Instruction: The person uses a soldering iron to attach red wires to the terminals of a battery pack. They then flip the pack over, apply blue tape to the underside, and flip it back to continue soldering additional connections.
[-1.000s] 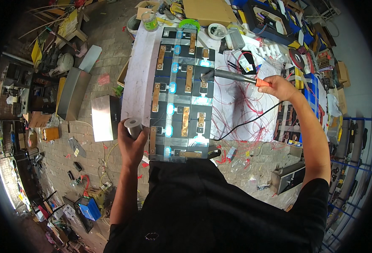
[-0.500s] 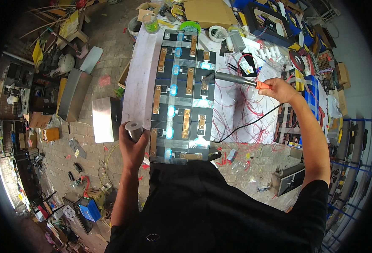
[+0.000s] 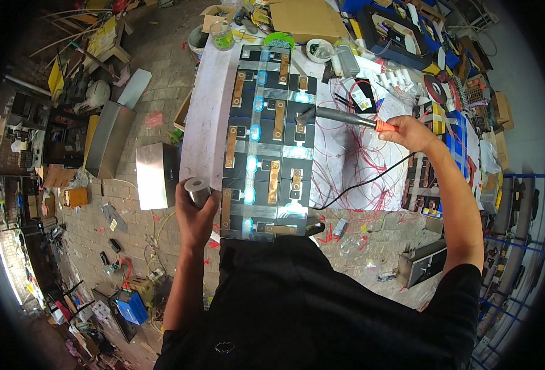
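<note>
My right hand [image 3: 410,133] is wrapped round the orange handle of a large soldering iron [image 3: 346,116]. Its dark, wedge-shaped tip points left and rests at, or just over, a terminal in the right column of a battery pack [image 3: 238,176]. The pack is long and black, with copper bars [image 3: 274,182] and pale-blue lit-looking spots along clear strips. At the pack's near left side, my left hand [image 3: 195,213] grips a silvery spool of solder wire [image 3: 197,190], its round end facing up. Whether solder touches the tip is too small to tell.
Under the pack lies a white-covered table [image 3: 204,129]. Red thin wires [image 3: 362,163] tangle to its right, crossed by the iron's black cord [image 3: 362,184]. A green bowl [image 3: 278,39], a glass jar [image 3: 222,38] and a cardboard sheet [image 3: 306,18] stand at the far end.
Both hands keep nearly the same place, with the iron's tip still at the same terminal. The whole view has shifted very slightly.
</note>
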`<move>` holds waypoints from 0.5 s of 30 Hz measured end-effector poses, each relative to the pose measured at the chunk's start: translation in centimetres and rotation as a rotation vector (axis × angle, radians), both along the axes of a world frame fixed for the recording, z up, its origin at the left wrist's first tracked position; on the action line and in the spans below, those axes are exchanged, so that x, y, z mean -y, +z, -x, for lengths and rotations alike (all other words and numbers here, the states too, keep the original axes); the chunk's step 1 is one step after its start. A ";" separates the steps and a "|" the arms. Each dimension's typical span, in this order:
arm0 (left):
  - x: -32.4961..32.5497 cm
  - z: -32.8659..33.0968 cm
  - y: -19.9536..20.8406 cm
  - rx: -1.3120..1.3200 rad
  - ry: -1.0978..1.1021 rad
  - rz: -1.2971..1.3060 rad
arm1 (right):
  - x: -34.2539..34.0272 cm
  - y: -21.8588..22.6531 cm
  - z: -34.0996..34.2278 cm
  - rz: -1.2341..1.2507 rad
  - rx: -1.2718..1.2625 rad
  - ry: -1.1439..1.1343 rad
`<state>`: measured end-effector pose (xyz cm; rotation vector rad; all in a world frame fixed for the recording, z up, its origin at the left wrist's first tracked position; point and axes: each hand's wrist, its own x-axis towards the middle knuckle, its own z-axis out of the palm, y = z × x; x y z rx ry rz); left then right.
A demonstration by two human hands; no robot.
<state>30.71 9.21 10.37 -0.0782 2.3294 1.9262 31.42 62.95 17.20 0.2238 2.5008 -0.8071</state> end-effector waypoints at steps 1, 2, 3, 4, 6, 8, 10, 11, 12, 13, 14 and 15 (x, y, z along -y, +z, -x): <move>0.0 0.0 0.1 0.002 0.002 -0.005 | 0.0 0.0 0.0 -0.004 0.000 0.003; 0.0 0.0 0.1 0.003 0.004 -0.010 | 0.0 0.0 0.0 -0.010 0.002 0.003; 0.1 0.0 -0.1 0.001 0.001 -0.010 | 0.0 0.0 0.0 -0.016 0.004 0.003; 0.3 0.0 -0.4 -0.002 -0.001 -0.011 | 0.0 0.0 0.0 -0.023 0.007 0.003; 0.4 0.0 -0.7 -0.005 0.000 -0.011 | 0.1 0.1 -0.1 -0.033 0.006 0.006; 0.5 -0.1 -0.7 -0.008 0.005 -0.011 | 0.1 0.1 -0.1 -0.037 0.007 0.010; 0.6 -0.1 -0.8 -0.005 0.002 -0.014 | -0.2 -0.2 -0.1 -0.038 0.010 0.011; 0.6 -0.1 -0.9 -0.004 0.001 -0.015 | -0.3 -0.4 -0.2 -0.029 0.010 0.007; 0.6 -0.1 -0.9 -0.002 0.002 -0.020 | -0.4 -0.6 -0.2 -0.020 0.009 0.003; 0.6 0.0 -0.9 -0.001 0.003 -0.024 | -0.5 -0.6 -0.2 -0.011 0.008 0.000; 0.6 0.0 -0.9 0.000 0.004 -0.028 | -0.5 -0.6 -0.2 -0.013 0.007 0.003; 0.6 -0.1 -0.9 -0.004 0.003 -0.028 | -0.5 -0.6 -0.2 -0.016 0.005 0.007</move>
